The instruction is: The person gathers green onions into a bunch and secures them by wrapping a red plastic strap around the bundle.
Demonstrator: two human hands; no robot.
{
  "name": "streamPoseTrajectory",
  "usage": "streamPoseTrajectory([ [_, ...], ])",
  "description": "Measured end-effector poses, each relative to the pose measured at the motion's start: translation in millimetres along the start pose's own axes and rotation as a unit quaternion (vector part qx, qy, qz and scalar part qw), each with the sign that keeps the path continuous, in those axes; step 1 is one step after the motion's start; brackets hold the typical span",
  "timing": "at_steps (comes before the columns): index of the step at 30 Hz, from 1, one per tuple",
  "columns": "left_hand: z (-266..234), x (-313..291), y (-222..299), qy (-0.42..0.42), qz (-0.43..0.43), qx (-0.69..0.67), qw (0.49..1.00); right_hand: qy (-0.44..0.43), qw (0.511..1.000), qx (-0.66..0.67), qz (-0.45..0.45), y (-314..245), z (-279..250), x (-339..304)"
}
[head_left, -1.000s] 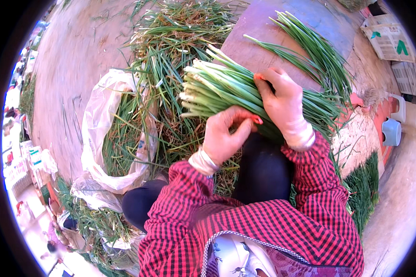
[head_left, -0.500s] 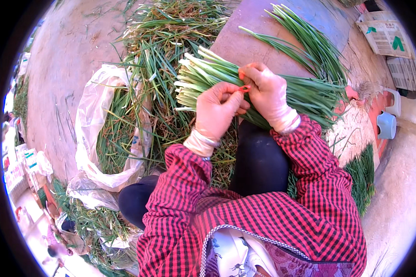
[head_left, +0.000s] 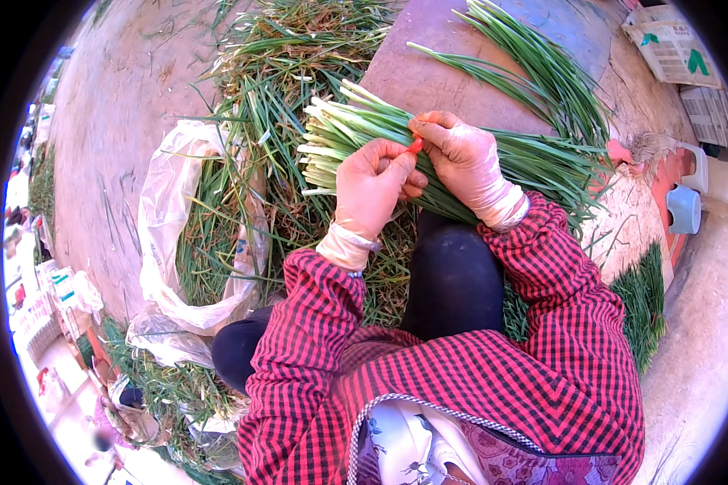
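Note:
A thick bunch of garlic chives (head_left: pixel 534 166) lies across in front of me, white stem ends to the left and green leaves to the right. Around its middle is a thin red tie (head_left: pixel 416 146). The thumb and forefinger of my left hand (head_left: pixel 372 190) pinch the tie at the top of the bunch. Just to the right, my right hand (head_left: pixel 463 162) is closed in a pinch at the same tie, its wrist over the leaves. Both hands wear thin pale gloves. How the tie's ends run between the fingers is hidden.
Loose chives (head_left: pixel 534 69) lie on a flat board (head_left: pixel 416 77) beyond the bunch. Leaf trimmings (head_left: pixel 291 56) are heaped at the far left, beside a clear plastic bag (head_left: pixel 160 194) of scraps. More chives (head_left: pixel 645 311), a blue plastic stool (head_left: pixel 684 210) and pale crates (head_left: pixel 671 48) are on the right.
Both hands have shifted slightly left along with the tie, and now sit closer together at it. The red tie looks more bunched up between the fingers. The view has tilted a little.

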State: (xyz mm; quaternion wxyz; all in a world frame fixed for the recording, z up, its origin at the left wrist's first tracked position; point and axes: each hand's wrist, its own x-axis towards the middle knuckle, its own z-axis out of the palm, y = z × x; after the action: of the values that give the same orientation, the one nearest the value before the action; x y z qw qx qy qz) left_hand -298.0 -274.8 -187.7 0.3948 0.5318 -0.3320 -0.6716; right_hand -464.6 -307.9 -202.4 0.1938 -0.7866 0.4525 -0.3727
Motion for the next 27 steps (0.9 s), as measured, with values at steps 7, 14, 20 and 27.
streamPoseTrajectory([
  [7, 8, 16, 22, 0.025, -0.068, 0.052, 0.996, -0.025, 0.996, 0.086, 0.030, 3, -15, 6],
  [14, 10, 16, 23, 0.017, -0.064, 0.076, 0.995, -0.009, 0.998, 0.036, 0.055, 1, -3, 8],
  [20, 8, -5, 53, 0.136, 0.346, 0.422, 0.827, 0.083, 0.995, 0.047, 0.036, -16, -7, 4],
  [27, -9, 11, 96, 0.125, 0.431, 0.572, 0.687, 0.223, 0.959, 0.167, -0.047, -59, -54, 39],
])
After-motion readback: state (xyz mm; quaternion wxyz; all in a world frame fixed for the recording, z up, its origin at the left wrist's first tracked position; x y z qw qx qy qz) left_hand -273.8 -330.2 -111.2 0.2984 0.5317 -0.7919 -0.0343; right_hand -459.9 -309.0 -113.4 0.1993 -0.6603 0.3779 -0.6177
